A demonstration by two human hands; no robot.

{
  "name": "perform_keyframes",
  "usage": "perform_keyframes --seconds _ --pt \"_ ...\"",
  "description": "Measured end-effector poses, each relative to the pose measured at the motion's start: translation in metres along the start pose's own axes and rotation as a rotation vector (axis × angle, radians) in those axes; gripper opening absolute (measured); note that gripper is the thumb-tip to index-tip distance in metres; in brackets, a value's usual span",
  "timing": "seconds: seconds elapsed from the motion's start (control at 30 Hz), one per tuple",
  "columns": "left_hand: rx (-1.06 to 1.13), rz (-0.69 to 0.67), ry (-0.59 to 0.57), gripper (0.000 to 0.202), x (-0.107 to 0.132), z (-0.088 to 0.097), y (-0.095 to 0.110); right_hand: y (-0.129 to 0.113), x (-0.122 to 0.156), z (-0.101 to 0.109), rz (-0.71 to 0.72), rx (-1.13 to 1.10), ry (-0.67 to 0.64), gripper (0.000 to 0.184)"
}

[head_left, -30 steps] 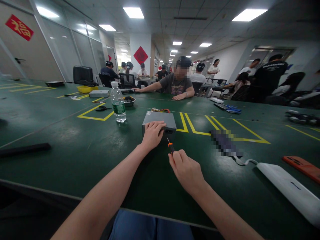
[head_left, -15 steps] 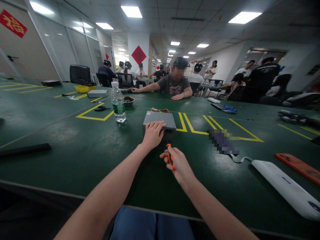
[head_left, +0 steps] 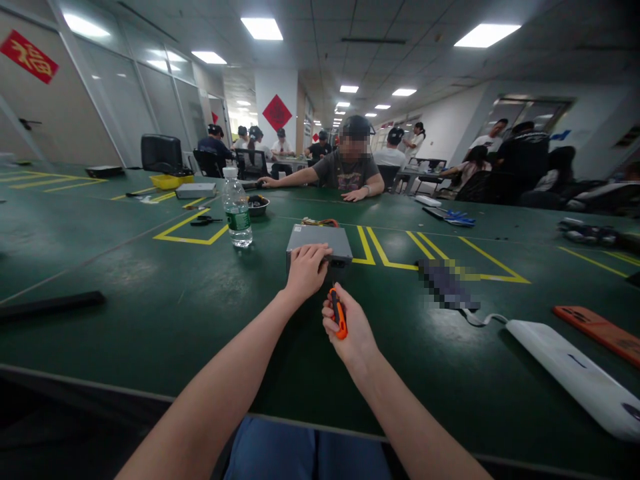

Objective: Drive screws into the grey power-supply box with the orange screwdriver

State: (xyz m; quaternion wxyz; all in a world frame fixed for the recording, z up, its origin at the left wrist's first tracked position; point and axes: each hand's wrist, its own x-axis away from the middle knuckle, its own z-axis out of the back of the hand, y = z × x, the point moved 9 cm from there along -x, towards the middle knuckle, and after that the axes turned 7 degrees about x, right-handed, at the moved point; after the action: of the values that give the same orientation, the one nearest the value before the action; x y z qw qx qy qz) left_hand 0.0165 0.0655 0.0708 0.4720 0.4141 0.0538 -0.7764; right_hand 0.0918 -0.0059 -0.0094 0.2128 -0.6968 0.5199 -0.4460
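A grey metal computer power supply point(head_left: 323, 240) stands on the green table ahead of me, its socket side facing me and coloured cables at its back. My left hand point(head_left: 307, 267) grips its near left part, fingers over the top and thumb down the front. My right hand point(head_left: 350, 323) is closed round the orange and black handle of a screwdriver point(head_left: 339, 315). The screwdriver points up at the front of the power supply. Its tip is too small and dark to tell whether it touches.
Left of the power supply stands a water bottle point(head_left: 237, 210), with a metal bowl point(head_left: 259, 205) behind it. A white power bank point(head_left: 570, 373) and an orange phone point(head_left: 600, 330) lie at the right. Across the table sits a person point(head_left: 345, 167). A black bar point(head_left: 55, 305) lies at the left.
My right hand has turned and closed more fully round the screwdriver handle, which has shifted slightly left. My left hand keeps its place on the power supply.
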Motion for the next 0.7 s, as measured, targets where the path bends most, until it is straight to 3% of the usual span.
perform_keyframes --seconds 0.3,0.53,0.7 --pt "0.003 -0.004 0.006 0.025 0.000 0.001 0.001 0.005 0.006 0.013 -0.050 0.111 -0.041 0.018" --pt "0.019 -0.017 0.004 0.027 0.001 0.002 0.001 -0.022 0.006 0.046 0.048 0.293 0.001 0.011" --pt "0.028 -0.016 -0.010 0.030 0.001 0.001 0.000 -0.028 -0.004 0.059 0.065 0.365 -0.007 0.011"
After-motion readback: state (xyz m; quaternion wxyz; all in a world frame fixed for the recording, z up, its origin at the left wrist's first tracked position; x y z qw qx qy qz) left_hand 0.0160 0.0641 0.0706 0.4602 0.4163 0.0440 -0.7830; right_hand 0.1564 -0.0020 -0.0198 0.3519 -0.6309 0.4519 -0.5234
